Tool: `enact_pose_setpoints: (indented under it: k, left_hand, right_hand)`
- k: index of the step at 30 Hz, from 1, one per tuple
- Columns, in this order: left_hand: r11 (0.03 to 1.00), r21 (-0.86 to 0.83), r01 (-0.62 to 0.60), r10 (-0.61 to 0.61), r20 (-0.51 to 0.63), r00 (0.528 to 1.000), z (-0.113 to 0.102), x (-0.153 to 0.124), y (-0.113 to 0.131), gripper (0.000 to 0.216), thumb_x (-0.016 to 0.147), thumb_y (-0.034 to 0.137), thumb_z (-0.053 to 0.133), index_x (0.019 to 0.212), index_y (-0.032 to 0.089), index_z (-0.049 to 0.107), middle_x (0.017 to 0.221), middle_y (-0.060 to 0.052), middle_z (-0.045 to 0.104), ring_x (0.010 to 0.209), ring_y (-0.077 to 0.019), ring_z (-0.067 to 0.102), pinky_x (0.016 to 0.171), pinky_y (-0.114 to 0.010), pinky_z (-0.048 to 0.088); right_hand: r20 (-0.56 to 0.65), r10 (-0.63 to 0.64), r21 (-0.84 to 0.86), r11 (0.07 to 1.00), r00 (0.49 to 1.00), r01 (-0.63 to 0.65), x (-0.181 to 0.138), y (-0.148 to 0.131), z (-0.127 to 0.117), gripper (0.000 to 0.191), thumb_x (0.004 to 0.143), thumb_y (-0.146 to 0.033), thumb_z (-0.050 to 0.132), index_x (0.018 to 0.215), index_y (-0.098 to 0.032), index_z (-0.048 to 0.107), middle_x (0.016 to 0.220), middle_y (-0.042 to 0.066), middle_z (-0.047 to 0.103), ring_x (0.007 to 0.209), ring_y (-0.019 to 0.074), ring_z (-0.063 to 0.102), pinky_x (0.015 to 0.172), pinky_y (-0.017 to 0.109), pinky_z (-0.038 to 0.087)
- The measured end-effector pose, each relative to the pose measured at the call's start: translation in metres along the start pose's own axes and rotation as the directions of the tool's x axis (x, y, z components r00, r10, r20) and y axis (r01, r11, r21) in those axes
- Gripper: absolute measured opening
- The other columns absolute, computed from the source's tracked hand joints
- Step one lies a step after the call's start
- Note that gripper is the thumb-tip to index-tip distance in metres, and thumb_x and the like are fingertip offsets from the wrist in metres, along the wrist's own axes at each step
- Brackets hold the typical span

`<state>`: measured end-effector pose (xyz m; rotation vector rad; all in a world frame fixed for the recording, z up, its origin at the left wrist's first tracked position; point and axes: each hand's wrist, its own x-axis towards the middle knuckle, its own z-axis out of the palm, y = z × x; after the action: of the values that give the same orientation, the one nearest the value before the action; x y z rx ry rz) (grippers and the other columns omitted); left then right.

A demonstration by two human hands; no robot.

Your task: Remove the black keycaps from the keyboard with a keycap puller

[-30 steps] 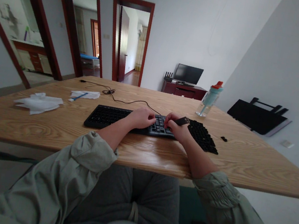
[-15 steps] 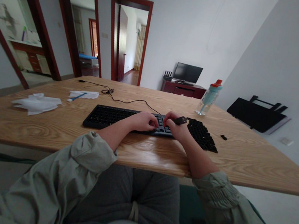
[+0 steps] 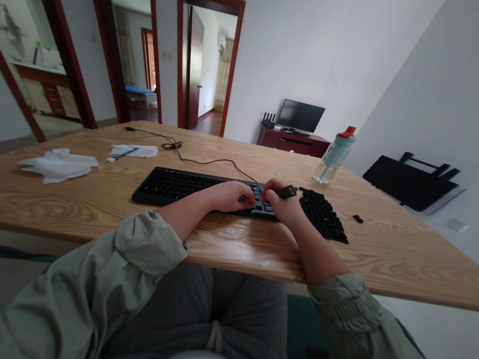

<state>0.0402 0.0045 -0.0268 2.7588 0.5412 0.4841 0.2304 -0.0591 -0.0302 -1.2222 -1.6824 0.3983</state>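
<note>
A black keyboard (image 3: pixel 174 186) lies on the wooden table (image 3: pixel 228 245) in front of me. My left hand (image 3: pixel 230 195) rests on its right part with the fingers curled down onto the keys. Close beside it, my right hand (image 3: pixel 283 205) is closed around a small dark tool (image 3: pixel 287 192) whose end sticks out to the right; its fingertips press on the keys. To the right of the keyboard sits a pile of loose black keycaps (image 3: pixel 323 214). One single keycap (image 3: pixel 357 218) lies apart, further right.
A clear water bottle (image 3: pixel 334 157) with a red cap stands at the back right. The keyboard's cable (image 3: pixel 188 158) runs back across the table. Crumpled white tissue (image 3: pixel 58 164) and a paper with a blue pen (image 3: pixel 131 151) lie on the left. A folded black table (image 3: pixel 411 184) leans against the right wall.
Both hands have stayed on the right part of the keyboard, moving slightly closer together. The view has shifted a little.
</note>
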Motion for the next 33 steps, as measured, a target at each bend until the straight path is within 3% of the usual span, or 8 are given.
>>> enact_pose_setpoints:
  k: [8,13,20,23,28,33]
  left_hand:
    - [0.998,0.056,-0.017,0.016,0.015,1.0,-0.001,0.0,0.007,0.016,0.081,0.017,0.057,0.085,0.019,0.073,0.088,-0.002,0.071,0.084,-0.0151,0.063,0.079,-0.023,0.045]
    - [0.991,0.127,-0.032,0.032,0.007,0.999,-0.002,-0.001,0.012,0.017,0.083,0.019,0.056,0.085,0.02,0.073,0.092,-0.002,0.071,0.086,-0.0158,0.064,0.079,-0.024,0.045]
    - [0.97,0.241,0.008,-0.01,0.007,1.0,-0.003,-0.003,0.019,0.016,0.082,0.021,0.054,0.084,0.021,0.07,0.09,-0.003,0.071,0.084,-0.0177,0.064,0.075,-0.026,0.044]
    - [0.95,0.302,0.084,-0.078,-0.032,0.996,-0.002,-0.004,0.024,0.019,0.082,0.028,0.057,0.095,0.022,0.069,0.09,-0.005,0.071,0.08,-0.0203,0.065,0.069,-0.028,0.043]
    - [0.936,0.331,0.12,-0.104,-0.064,0.992,-0.002,-0.006,0.031,0.048,0.082,0.035,0.062,0.128,0.024,0.055,0.106,-0.006,0.071,0.09,-0.0242,0.067,0.073,-0.03,0.045]
    - [0.924,0.349,0.155,-0.138,-0.074,0.988,-0.001,-0.006,0.031,0.04,0.086,0.041,0.06,0.12,0.022,0.055,0.103,-0.007,0.071,0.092,-0.024,0.068,0.073,-0.029,0.046]
  right_hand:
    - [0.13,-0.061,0.092,0.995,0.99,0.049,-0.005,-0.005,-0.003,0.009,0.066,-0.02,0.05,0.071,-0.023,0.057,0.067,-0.001,0.06,0.066,0.0163,0.054,0.067,0.031,0.043]
    - [0.103,-0.083,0.095,0.993,0.991,0.074,-0.007,-0.013,-0.005,0.014,0.066,-0.019,0.053,0.077,-0.022,0.06,0.075,0.0,0.063,0.072,0.0167,0.055,0.067,0.031,0.043]
    - [0.099,0.087,0.202,0.974,0.991,-0.105,-0.008,-0.012,-0.004,0.017,0.07,-0.032,0.066,0.08,-0.024,0.055,0.061,-0.005,0.051,0.052,0.0114,0.045,0.047,0.025,0.034]
    - [0.122,0.129,0.247,0.956,0.984,-0.156,-0.007,-0.012,-0.003,0.024,0.07,-0.038,0.069,0.08,-0.024,0.053,0.058,-0.007,0.05,0.045,0.0104,0.043,0.043,0.025,0.032]
    - [0.058,0.183,0.24,0.952,0.981,-0.191,-0.004,-0.01,-0.002,0.028,0.07,-0.041,0.07,0.079,-0.023,0.051,0.061,-0.005,0.055,0.043,0.0095,0.043,0.041,0.025,0.033]
    - [-0.003,0.185,0.235,0.955,0.983,-0.179,0.0,-0.001,0.001,0.03,0.071,-0.044,0.069,0.081,-0.022,0.051,0.066,-0.003,0.06,0.05,0.0106,0.046,0.046,0.025,0.037]
